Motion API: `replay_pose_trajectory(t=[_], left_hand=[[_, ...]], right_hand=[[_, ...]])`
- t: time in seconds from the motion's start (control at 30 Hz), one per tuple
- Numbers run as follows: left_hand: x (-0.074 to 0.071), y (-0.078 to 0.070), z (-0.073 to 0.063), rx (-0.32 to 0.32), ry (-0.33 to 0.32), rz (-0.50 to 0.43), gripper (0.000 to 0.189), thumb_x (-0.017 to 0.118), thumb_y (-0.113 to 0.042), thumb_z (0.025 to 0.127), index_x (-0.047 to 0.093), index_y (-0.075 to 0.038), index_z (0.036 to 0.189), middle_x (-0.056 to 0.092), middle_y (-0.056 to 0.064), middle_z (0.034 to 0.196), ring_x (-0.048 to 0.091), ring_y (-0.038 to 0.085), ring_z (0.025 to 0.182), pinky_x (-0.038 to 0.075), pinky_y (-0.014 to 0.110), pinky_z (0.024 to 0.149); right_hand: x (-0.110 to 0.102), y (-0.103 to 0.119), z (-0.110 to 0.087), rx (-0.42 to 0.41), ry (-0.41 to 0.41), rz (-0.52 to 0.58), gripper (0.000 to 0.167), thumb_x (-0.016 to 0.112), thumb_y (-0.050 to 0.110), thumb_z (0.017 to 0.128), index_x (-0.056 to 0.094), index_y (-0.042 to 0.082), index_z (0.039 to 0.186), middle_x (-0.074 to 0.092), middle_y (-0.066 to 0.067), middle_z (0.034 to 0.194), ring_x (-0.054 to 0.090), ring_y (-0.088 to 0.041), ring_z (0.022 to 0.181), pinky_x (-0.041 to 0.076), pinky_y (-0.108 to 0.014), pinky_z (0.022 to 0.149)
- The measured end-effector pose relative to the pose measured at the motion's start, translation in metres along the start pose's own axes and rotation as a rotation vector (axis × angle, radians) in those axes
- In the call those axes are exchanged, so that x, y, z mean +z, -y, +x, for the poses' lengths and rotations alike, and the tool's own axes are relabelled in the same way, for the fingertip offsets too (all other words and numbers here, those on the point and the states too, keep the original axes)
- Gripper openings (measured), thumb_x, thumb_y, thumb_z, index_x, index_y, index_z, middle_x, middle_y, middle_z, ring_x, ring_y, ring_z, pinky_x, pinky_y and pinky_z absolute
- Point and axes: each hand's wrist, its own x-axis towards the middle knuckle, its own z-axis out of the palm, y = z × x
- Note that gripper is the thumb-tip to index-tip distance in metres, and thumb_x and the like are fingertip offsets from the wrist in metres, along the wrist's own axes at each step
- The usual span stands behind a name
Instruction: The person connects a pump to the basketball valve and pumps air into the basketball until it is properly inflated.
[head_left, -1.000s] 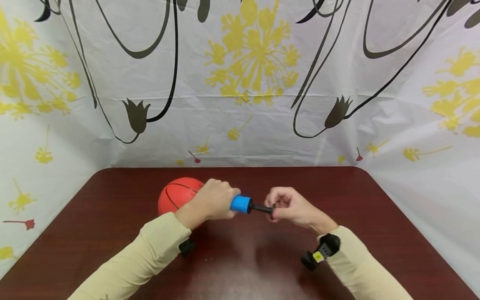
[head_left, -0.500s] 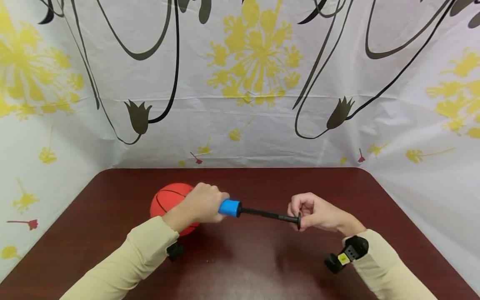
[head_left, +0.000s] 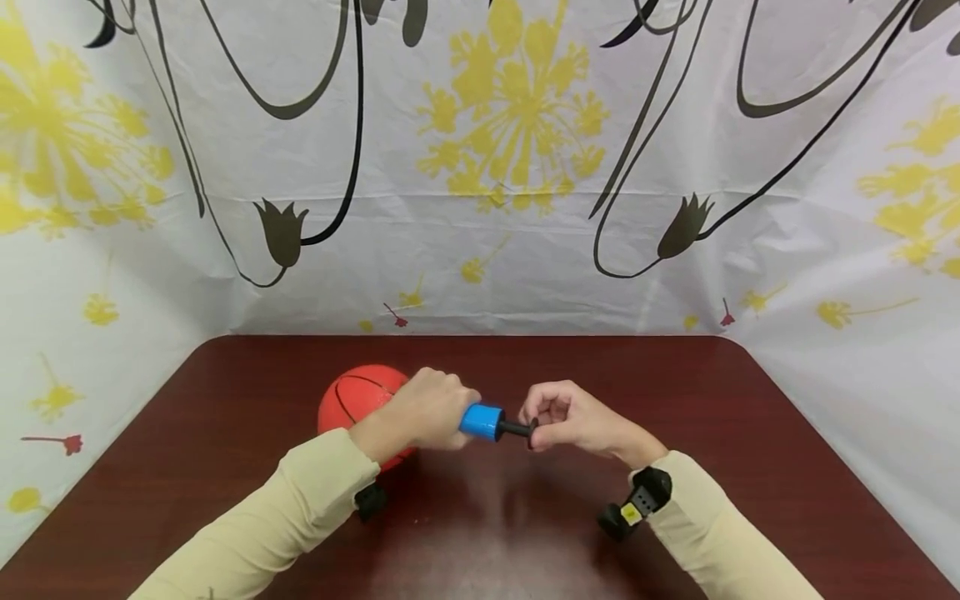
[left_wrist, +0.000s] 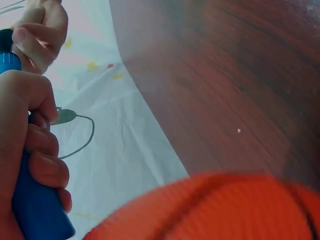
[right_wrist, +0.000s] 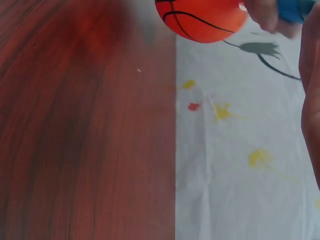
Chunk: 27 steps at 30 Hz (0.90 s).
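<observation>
The left hand (head_left: 427, 408) holds the pump (head_left: 481, 422) in a full fist, fingers wrapped right round the blue barrel, with no gap showing in the left wrist view. The right hand (head_left: 566, 421) pinches the black handle (head_left: 533, 433) between thumb and fingertips, its other fingers loosely curled; how hard it presses, I cannot tell. The split makes sense: the fist probably keeps the barrel steady, while a light pinch is enough to work the rod (head_left: 514, 428). Only a short piece of rod shows between barrel and handle, so the plunger looks mostly pushed in.

The pump lies nearly level between the hands, above the table (head_left: 510, 533), its handle to the right and dipping slightly. Held this way, the stroke seems to run across the body, left to right, which both forearms can reach from the near side.

The ball (head_left: 360, 400) sits left of the pump, partly behind the left hand and close to the barrel's other end. That nearness looks deliberate, though the fist hides whether the two join, and whether the ball touches the table is unclear.

At the far side, a printed cloth (head_left: 375, 283) hangs behind the table, likely as a backdrop.
</observation>
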Motion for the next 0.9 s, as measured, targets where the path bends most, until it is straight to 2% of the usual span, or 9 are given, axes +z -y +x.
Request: replay_pose_trajectory(t=[0.17, 0.23, 0.3, 0.4, 0.53, 0.63, 0.73, 0.83, 0.9], left_hand=[[-0.003, 0.011, -0.005, -0.002, -0.041, -0.016, 0.02, 0.066, -0.031, 0.069, 0.056, -0.014, 0.076, 0.05, -0.006, 0.06, 0.044, 0.007, 0.05, 0.039, 0.024, 0.049], [-0.002, 0.013, -0.006, -0.014, -0.04, -0.018, 0.021, 0.066, -0.031, 0.069, 0.057, -0.014, 0.077, 0.052, -0.005, 0.061, 0.045, 0.007, 0.05, 0.039, 0.024, 0.049], [-0.001, 0.011, -0.006, -0.031, -0.024, -0.013, 0.022, 0.067, -0.032, 0.069, 0.057, -0.014, 0.078, 0.052, -0.006, 0.062, 0.045, 0.007, 0.051, 0.039, 0.024, 0.05], [-0.001, 0.005, -0.002, -0.037, -0.015, -0.034, 0.02, 0.066, -0.031, 0.069, 0.058, -0.014, 0.077, 0.051, -0.006, 0.061, 0.045, 0.008, 0.052, 0.038, 0.025, 0.05], [-0.003, -0.002, 0.004, -0.035, -0.025, -0.054, 0.018, 0.066, -0.029, 0.069, 0.056, -0.015, 0.073, 0.047, -0.006, 0.057, 0.044, 0.008, 0.05, 0.037, 0.024, 0.049], [-0.004, -0.003, 0.005, -0.023, -0.014, -0.029, 0.018, 0.066, -0.03, 0.068, 0.055, -0.015, 0.073, 0.045, -0.006, 0.055, 0.042, 0.009, 0.048, 0.036, 0.024, 0.047], [-0.003, -0.001, 0.002, 0.01, -0.016, -0.014, 0.02, 0.066, -0.032, 0.069, 0.056, -0.016, 0.074, 0.045, -0.006, 0.056, 0.042, 0.008, 0.048, 0.035, 0.023, 0.046], [-0.002, 0.005, -0.003, 0.033, -0.045, -0.012, 0.02, 0.065, -0.033, 0.07, 0.056, -0.016, 0.075, 0.048, -0.006, 0.057, 0.043, 0.007, 0.049, 0.036, 0.023, 0.047], [-0.002, 0.01, -0.008, 0.026, -0.067, -0.014, 0.02, 0.065, -0.032, 0.07, 0.055, -0.015, 0.076, 0.049, -0.006, 0.058, 0.043, 0.007, 0.049, 0.037, 0.023, 0.047]], right_hand=[[-0.017, 0.017, -0.026, -0.134, 0.155, 0.141, 0.01, 0.055, -0.001, 0.083, 0.045, 0.0, 0.086, 0.047, -0.011, 0.075, 0.046, -0.019, 0.064, 0.034, -0.03, 0.049], [-0.022, 0.019, -0.034, -0.163, 0.19, 0.159, 0.012, 0.052, -0.001, 0.085, 0.041, -0.002, 0.086, 0.042, -0.016, 0.073, 0.041, -0.024, 0.062, 0.03, -0.036, 0.048], [-0.022, 0.018, -0.034, -0.171, 0.182, 0.167, 0.012, 0.052, 0.0, 0.086, 0.04, -0.003, 0.086, 0.04, -0.016, 0.072, 0.04, -0.025, 0.061, 0.028, -0.036, 0.047], [-0.015, 0.012, -0.022, -0.16, 0.115, 0.13, 0.014, 0.056, 0.002, 0.084, 0.043, -0.002, 0.084, 0.047, -0.011, 0.073, 0.046, -0.019, 0.062, 0.033, -0.031, 0.047], [-0.001, 0.005, 0.001, -0.077, -0.005, -0.011, 0.015, 0.063, 0.007, 0.08, 0.049, 0.002, 0.081, 0.054, -0.002, 0.08, 0.05, -0.009, 0.063, 0.043, -0.02, 0.053], [0.004, 0.004, 0.008, -0.01, -0.041, -0.074, 0.012, 0.064, 0.007, 0.079, 0.052, 0.005, 0.081, 0.054, 0.001, 0.082, 0.049, -0.007, 0.061, 0.045, -0.019, 0.056], [0.004, 0.008, 0.003, -0.004, -0.003, -0.038, 0.013, 0.064, 0.006, 0.079, 0.052, 0.004, 0.082, 0.054, 0.001, 0.082, 0.05, -0.008, 0.066, 0.043, -0.02, 0.057], [-0.003, 0.015, -0.009, -0.072, 0.088, 0.042, 0.014, 0.062, 0.005, 0.08, 0.048, 0.001, 0.084, 0.054, -0.004, 0.08, 0.05, -0.011, 0.07, 0.04, -0.024, 0.053], [-0.008, 0.021, -0.018, -0.136, 0.154, 0.095, 0.017, 0.059, 0.006, 0.082, 0.044, -0.002, 0.084, 0.05, -0.009, 0.076, 0.048, -0.015, 0.067, 0.037, -0.029, 0.05]])
